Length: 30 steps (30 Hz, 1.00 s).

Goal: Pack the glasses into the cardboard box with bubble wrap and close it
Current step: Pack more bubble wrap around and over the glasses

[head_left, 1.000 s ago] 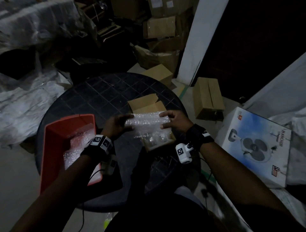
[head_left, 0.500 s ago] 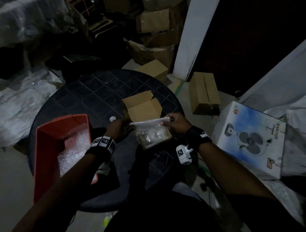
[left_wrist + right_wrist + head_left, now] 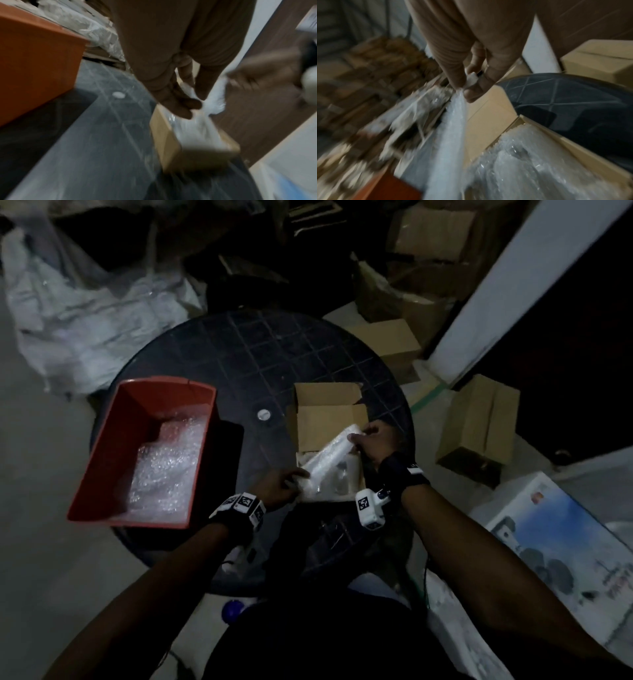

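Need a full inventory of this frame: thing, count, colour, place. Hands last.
cardboard box: 1, brown, open, right side of the table
bubble wrap strip: 1, clear, held over the box
glasses: count unclear, clear, inside the box
table: 1, black, round, centre
red bin: 1, red, left edge of the table, with bubble wrap inside
white disc: 1, table centre
closed cartons: several, brown, on the floor right and behind
fan box: 1, white and blue, floor at right
plastic sheeting: white, floor at left
left hand: pinches the strip's near end
right hand: pinches the strip's far end
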Available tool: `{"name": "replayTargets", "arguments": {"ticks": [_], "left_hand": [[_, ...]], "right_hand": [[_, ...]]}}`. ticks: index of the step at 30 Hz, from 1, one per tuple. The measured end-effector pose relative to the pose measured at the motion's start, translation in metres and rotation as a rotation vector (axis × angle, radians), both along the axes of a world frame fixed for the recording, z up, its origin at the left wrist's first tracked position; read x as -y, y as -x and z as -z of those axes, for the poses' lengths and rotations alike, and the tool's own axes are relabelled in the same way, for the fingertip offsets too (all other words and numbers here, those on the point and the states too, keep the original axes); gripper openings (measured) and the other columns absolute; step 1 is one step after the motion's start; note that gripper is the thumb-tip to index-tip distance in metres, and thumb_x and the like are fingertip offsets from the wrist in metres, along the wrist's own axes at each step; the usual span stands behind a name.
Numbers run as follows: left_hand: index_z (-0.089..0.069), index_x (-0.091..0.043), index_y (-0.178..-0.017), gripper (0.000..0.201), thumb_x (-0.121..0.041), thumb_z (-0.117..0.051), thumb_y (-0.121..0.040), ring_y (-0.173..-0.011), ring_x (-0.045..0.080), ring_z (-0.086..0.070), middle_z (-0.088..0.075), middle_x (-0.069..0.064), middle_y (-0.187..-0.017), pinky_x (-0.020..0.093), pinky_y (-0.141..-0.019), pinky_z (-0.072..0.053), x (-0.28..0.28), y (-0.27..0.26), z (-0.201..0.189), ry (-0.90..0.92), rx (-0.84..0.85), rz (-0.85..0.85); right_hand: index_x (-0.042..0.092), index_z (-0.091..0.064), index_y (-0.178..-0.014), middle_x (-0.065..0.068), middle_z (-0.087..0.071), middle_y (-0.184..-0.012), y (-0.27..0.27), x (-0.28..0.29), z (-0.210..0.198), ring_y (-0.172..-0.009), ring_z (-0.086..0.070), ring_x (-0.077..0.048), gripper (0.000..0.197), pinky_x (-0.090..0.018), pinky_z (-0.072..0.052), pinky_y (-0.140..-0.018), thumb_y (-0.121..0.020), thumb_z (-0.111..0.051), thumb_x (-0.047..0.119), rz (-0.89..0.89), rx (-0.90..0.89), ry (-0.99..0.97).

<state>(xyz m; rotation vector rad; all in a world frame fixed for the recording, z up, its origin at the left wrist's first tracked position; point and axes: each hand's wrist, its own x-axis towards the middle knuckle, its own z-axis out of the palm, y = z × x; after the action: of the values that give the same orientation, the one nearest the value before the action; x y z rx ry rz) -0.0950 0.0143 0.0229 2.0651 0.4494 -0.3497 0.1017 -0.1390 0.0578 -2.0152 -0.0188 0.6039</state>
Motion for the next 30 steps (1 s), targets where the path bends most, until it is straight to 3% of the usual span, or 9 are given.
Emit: {"name": "replayTargets", "arguments": {"ticks": [2, 5, 10, 14, 16, 19, 23, 27, 30], "left_hand": [[-0.058, -0.022, -0.124, 0.042, -0.016, -0.067, -0.083, -0.075, 0.009, -0.063, -0.068, 0.006, -0.102, 0.016, -0.072, -0.047, 0.020, 0.004, 0.010, -0.037, -0.070, -0.026], [-0.052, -0.016, -0.129, 0.049, -0.026, -0.070, -0.085, -0.094, 0.023, -0.065, -0.066, 0.010, -0.105, 0.021, -0.077, -0.044, 0.050, 0.002, 0.021, -0.069, -0.144, -0.142], [-0.048, -0.009, -0.133, 0.050, -0.027, -0.064, -0.090, -0.112, 0.028, -0.059, -0.061, 0.012, -0.122, 0.017, -0.078, -0.034, 0.086, 0.001, 0.041, -0.100, -0.251, -0.414], [-0.045, -0.008, -0.132, 0.060, -0.039, -0.065, -0.085, -0.112, 0.032, -0.059, -0.059, 0.016, -0.126, 0.031, -0.093, -0.045, 0.105, -0.002, 0.056, -0.160, -0.290, -0.474], [-0.047, -0.006, -0.127, 0.063, -0.046, -0.064, -0.081, -0.107, 0.035, -0.061, -0.061, 0.019, -0.120, 0.036, -0.088, -0.049, 0.110, -0.007, 0.058, -0.162, -0.279, -0.478], [-0.060, -0.004, -0.110, 0.051, -0.050, -0.059, -0.087, -0.095, 0.034, -0.064, -0.066, 0.018, -0.107, 0.031, -0.074, -0.044, 0.110, -0.019, 0.053, -0.324, -0.318, -0.437], [-0.069, -0.011, -0.094, 0.058, -0.065, -0.049, -0.085, -0.107, 0.033, -0.050, -0.056, 0.015, -0.114, 0.039, -0.081, -0.044, 0.108, -0.029, 0.044, -0.701, -0.310, -0.451], [-0.055, -0.010, -0.117, 0.061, -0.062, -0.054, -0.084, -0.107, 0.031, -0.051, -0.056, 0.013, -0.115, 0.039, -0.081, -0.043, 0.108, -0.033, 0.045, -0.698, -0.269, -0.490], [-0.058, -0.010, -0.111, 0.056, -0.058, -0.056, -0.084, -0.111, 0.033, -0.049, -0.059, 0.014, -0.112, 0.040, -0.084, -0.040, 0.107, -0.042, 0.040, -0.730, -0.294, -0.458]], "right_hand": [[0.013, -0.055, -0.072, -0.011, -0.060, -0.069, -0.009, -0.008, 0.009, -0.047, -0.061, -0.011, 0.029, -0.023, -0.052, -0.044, -0.075, -0.076, -0.006, -0.117, 0.017, 0.017], [0.017, -0.058, -0.074, -0.008, -0.066, -0.070, -0.016, -0.018, 0.025, -0.061, -0.067, -0.025, 0.027, -0.041, -0.060, -0.062, -0.070, -0.081, 0.004, -0.300, 0.046, 0.060], [0.013, -0.055, -0.084, -0.009, -0.066, -0.082, -0.010, -0.034, 0.038, -0.072, -0.064, -0.022, 0.027, -0.028, -0.052, -0.063, -0.073, -0.079, 0.014, -0.526, 0.119, 0.104], [0.008, -0.061, -0.078, -0.008, -0.067, -0.081, 0.001, -0.044, 0.048, -0.074, -0.059, -0.018, 0.007, -0.024, -0.044, -0.066, -0.079, -0.068, 0.004, -0.722, 0.259, 0.072], [0.008, -0.068, -0.081, -0.009, -0.071, -0.088, 0.004, -0.044, 0.052, -0.083, -0.063, -0.021, 0.011, -0.026, -0.049, -0.074, -0.083, -0.060, 0.001, -0.817, 0.324, 0.051], [0.006, -0.076, -0.096, -0.012, -0.070, -0.108, 0.003, -0.044, 0.053, -0.103, -0.063, -0.023, 0.026, -0.015, -0.041, -0.085, -0.085, -0.053, -0.002, -0.963, 0.328, 0.084], [0.001, -0.069, -0.113, -0.018, -0.053, -0.127, -0.001, -0.045, 0.064, -0.111, -0.058, -0.028, 0.029, -0.011, -0.038, -0.084, -0.085, -0.062, -0.001, -1.206, 0.359, 0.168], [0.010, -0.068, -0.101, -0.017, -0.051, -0.116, -0.003, -0.051, 0.069, -0.095, -0.058, -0.033, 0.024, -0.030, -0.047, -0.077, -0.079, -0.068, 0.003, -1.346, 0.596, 0.221], [0.010, -0.064, -0.093, -0.018, -0.051, -0.116, -0.002, -0.055, 0.069, -0.103, -0.050, -0.038, 0.024, -0.045, -0.047, -0.076, -0.072, -0.077, 0.011, -1.415, 0.844, 0.298]]}}
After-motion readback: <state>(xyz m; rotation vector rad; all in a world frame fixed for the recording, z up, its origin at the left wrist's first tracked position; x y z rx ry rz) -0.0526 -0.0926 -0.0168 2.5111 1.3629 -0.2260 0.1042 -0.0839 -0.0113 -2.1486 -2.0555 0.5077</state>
